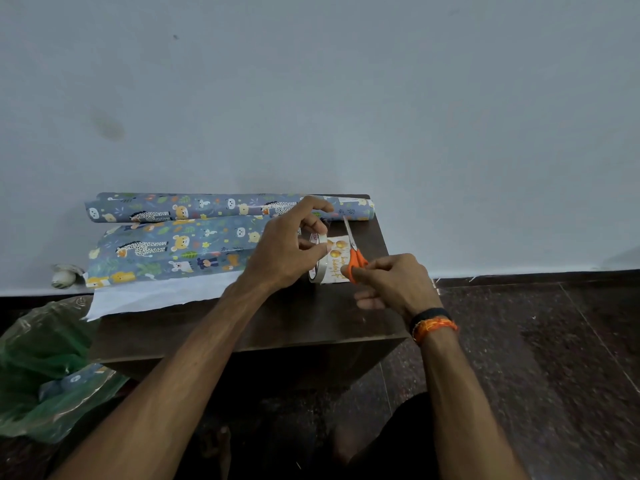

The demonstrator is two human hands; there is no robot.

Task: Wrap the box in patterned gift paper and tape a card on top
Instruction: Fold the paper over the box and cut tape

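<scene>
On the dark wooden table (294, 320) lies a box wrapped in blue animal-patterned gift paper (173, 252), with white paper underside spread in front of it. A roll of the same paper (194, 206) lies behind it by the wall. My left hand (287, 247) grips a roll of clear tape (320, 258) and holds a strip of tape pulled upward. My right hand (394, 284) holds orange-handled scissors (355, 254), blades pointing up at the strip. A white card (336, 258) with gold balloons lies on the table under the tape roll.
A pale wall stands right behind the table. A green plastic bag (45, 368) sits on the floor at left, with a scrap of patterned paper in it. A small white crumpled object (64, 277) lies by the wall at left. Dark stone floor extends to the right.
</scene>
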